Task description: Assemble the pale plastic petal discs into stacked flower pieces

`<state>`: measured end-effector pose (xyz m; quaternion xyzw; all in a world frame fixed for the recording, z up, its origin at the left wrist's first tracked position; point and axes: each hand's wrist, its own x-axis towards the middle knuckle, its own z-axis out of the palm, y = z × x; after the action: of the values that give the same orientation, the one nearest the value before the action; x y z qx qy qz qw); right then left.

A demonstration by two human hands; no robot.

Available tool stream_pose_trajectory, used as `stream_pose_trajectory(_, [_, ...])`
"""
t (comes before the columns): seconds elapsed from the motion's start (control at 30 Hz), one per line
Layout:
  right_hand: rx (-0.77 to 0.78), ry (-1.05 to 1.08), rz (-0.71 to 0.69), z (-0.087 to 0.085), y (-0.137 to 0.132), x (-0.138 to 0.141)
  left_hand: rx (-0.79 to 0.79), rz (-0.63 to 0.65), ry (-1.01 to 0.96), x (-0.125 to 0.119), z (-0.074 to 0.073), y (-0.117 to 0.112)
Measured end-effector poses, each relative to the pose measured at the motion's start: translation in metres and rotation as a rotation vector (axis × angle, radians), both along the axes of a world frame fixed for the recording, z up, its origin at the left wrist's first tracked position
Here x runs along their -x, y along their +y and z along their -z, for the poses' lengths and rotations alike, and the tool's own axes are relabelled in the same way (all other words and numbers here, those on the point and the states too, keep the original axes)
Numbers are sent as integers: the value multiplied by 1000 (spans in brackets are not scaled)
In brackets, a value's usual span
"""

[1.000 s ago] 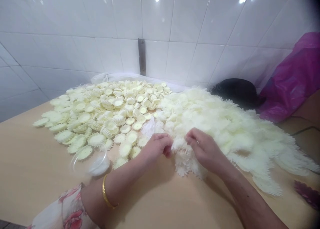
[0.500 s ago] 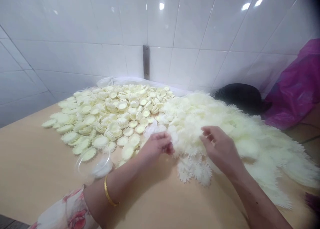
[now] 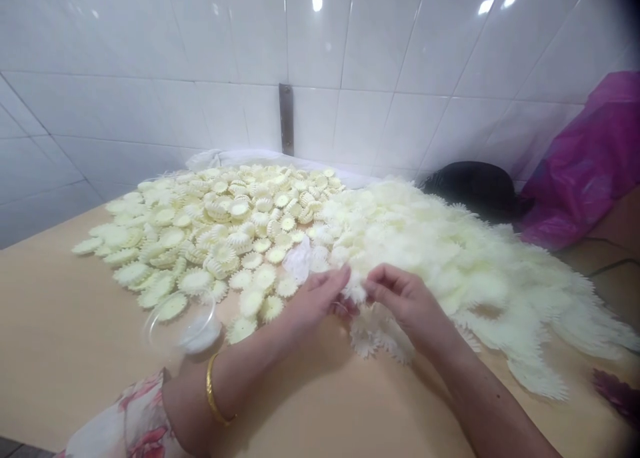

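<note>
Both hands meet over the table's middle at a small white petal piece with a toothed edge (image 3: 355, 289). My left hand (image 3: 320, 297) is closed, its thumb raised against the piece's left side. The thumb and forefinger of my right hand (image 3: 403, 303) pinch its right edge. Beneath the hands lie several loose white flower-shaped petal pieces (image 3: 367, 338), partly hidden. A spread heap of thin, pale-yellow petal pieces (image 3: 450, 251) is beyond my right hand. Left of it, a pile of thicker pale-yellow scalloped discs (image 3: 220, 225) reaches toward my left hand.
A clear round container (image 3: 213, 305) with something white beside or in it stands left of my forearm on the wooden table (image 3: 60, 351). A crumpled white scrap (image 3: 299, 261), a dark rounded object (image 3: 473, 190) and a pink plastic bag (image 3: 585, 158) lie farther back, near the tiled wall.
My right hand has moved left from the thin petal heap to meet my left hand. A white petal piece now shows between them. The whole view has shifted slightly.
</note>
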<state>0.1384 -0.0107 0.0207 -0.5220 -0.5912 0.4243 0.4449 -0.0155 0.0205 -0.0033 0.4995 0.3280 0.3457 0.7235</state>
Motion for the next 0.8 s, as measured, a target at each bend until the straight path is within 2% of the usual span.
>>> stream_pose_trajectory(0.2, [-96, -132, 126, -3, 3, -6, -141, -84, 80, 0, -3, -1])
stream_pose_trajectory(0.33, [-367, -351, 384, -1, 3, -18, -154, -196, 178, 0, -5, 0])
stream_pose_trajectory(0.37, [-443, -433, 406, 1, 0, -20, -169, -219, 186, 1, -6, 0])
stream_pose_trajectory(0.43, [-505, -618, 351, 9, -9, -23, -245, -239, 218, 1, -6, -1])
stream_pose_trajectory(0.5, [-512, -819, 301, 18, -22, -24, -417, -234, 321, 1, -5, -5])
stream_pose_trajectory(0.6, [-585, -1080, 220, 28, -38, -28, -850, -159, 527, -1, -2, -12])
stream_pose_trajectory(0.7, [-549, -1263, 309, 32, -42, -43, -1215, -27, 726, -8, 10, -16])
stream_pose_trajectory(0.8, [-478, -1295, 420, 37, -35, -63, -1387, 40, 912, -20, 26, -10])
